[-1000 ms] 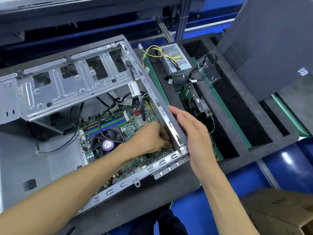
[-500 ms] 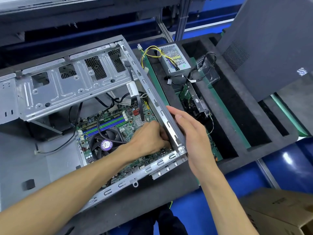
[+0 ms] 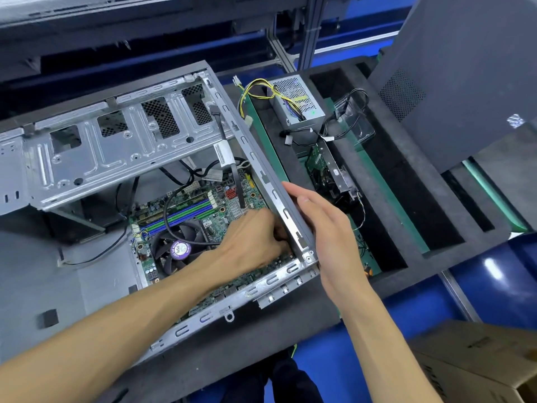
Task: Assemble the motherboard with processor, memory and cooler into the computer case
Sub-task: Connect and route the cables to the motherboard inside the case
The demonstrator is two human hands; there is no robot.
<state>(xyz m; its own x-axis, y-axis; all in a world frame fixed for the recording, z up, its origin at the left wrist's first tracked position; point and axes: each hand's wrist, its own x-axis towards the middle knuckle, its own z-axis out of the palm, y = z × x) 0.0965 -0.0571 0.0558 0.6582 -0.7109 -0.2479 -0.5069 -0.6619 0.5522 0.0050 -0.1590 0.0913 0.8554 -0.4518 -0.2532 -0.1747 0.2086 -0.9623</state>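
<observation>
Board (image 3: 220, 205) lies inside case (image 3: 87, 158). Left hand (image 3: 255, 242), fingers curled and hidden at board's corner; grasp indeterminate. Right hand (image 3: 328, 228), fingers straight, braces case wall. Recommend seating evenly, cables clear.

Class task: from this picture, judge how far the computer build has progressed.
Done: motherboard with cooler fan lies inside the case. In hand: left hand works at the board's edge; right hand steadies the case wall. Left: power supply sits outside.
</observation>
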